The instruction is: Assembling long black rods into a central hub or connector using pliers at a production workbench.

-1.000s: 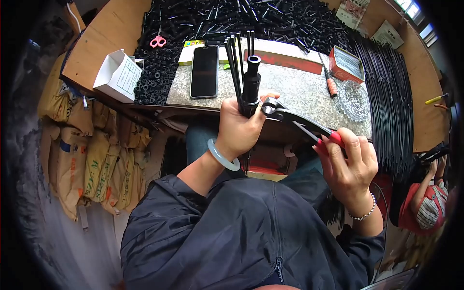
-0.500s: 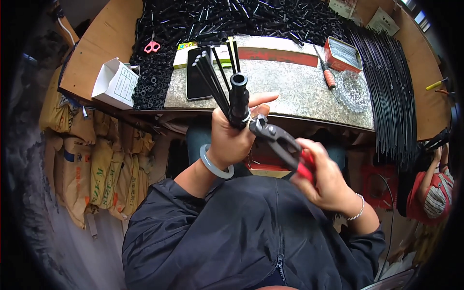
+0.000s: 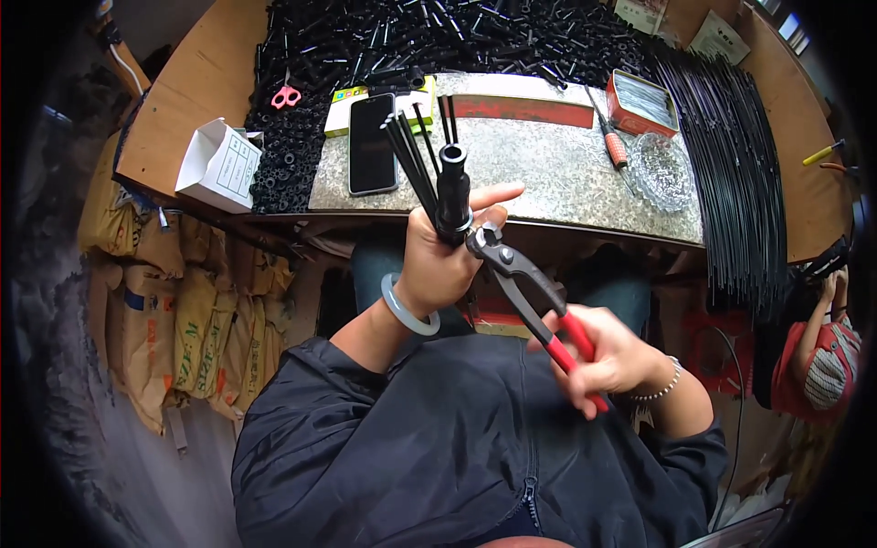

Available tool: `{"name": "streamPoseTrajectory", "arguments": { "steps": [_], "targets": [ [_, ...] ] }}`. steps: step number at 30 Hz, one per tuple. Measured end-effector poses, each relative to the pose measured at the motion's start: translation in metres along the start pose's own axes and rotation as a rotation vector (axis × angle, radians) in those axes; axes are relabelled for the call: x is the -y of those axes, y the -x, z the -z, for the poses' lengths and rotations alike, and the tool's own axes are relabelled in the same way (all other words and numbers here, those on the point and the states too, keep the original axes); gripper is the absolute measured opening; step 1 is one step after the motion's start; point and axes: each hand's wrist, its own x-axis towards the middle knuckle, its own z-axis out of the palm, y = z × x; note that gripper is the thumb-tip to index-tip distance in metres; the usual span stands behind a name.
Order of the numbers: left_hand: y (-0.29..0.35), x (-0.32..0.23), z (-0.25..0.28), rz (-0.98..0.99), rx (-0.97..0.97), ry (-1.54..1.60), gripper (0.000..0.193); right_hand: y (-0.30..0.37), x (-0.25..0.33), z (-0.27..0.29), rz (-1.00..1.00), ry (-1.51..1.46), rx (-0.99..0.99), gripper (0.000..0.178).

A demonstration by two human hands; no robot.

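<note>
1. The left hand (image 3: 440, 269) is curling around a black tube (image 3: 453, 196) and several thin rods (image 3: 411, 164), its index finger pointing right; this bundle is standing just off the near edge of the slab (image 3: 566, 173).
2. The tube is leaning only slightly, hollow end up, with the rods fanning out along its left and far sides.
3. The tube is looking stiff and fairly light, its glossy skin probably a little slippery; the lower body seems the surest place for holding it.
4. The rods are seeming springy and likely to slide apart, so gathering them low (as this fist is doing) suits them.
5. The right hand (image 3: 607, 356) is wrapping around the red handles of the pincers (image 3: 534, 292), the handles standing partly apart. The steel is probably weighty, the handle ends giving the best leverage. The jaws are lying beside the tube's lower part, by the left thumb; whether they are biting anything, I cannot tell.
6. On the far right, a red tin (image 3: 642, 105) is holding thin pale strips, and a clear dish (image 3: 662, 173) is holding small shiny bits.
7. On the left, a white box (image 3: 219, 169) is gaping, its inside hidden; below, sacks (image 3: 151, 338) are bulging, contents unseen.
</note>
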Motion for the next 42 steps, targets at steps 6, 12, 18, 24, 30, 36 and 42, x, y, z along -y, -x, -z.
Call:
{"name": "streamPoseTrajectory", "arguments": {
  "steps": [6,12,18,24,30,36,42],
  "targets": [
    [0.0,-0.003,-0.004,0.059,-0.042,0.016,0.026,-0.006,-0.011,0.0,0.301,0.867,-0.432,0.07],
    [0.0,0.001,-0.004,0.065,-0.065,0.008,0.024,-0.008,-0.005,0.012,0.354,0.868,-0.347,0.059],
    [0.002,0.007,-0.006,0.032,-0.055,0.034,0.024,-0.008,-0.012,0.012,0.195,0.463,-0.322,0.035],
    [0.001,0.011,-0.008,0.036,-0.048,0.087,0.027,-0.024,-0.038,0.008,0.209,0.164,-0.302,0.039],
    [-0.002,0.014,-0.005,0.029,-0.036,0.087,0.031,-0.019,-0.026,0.019,0.181,0.314,-0.349,0.032],
    [-0.002,0.016,-0.007,-0.022,-0.049,0.035,0.029,-0.009,-0.007,0.018,0.27,0.543,-0.343,0.038],
    [0.0,0.015,-0.009,-0.017,-0.055,-0.031,0.024,0.002,0.013,0.011,0.115,0.66,-0.35,0.038]
  ]
}}
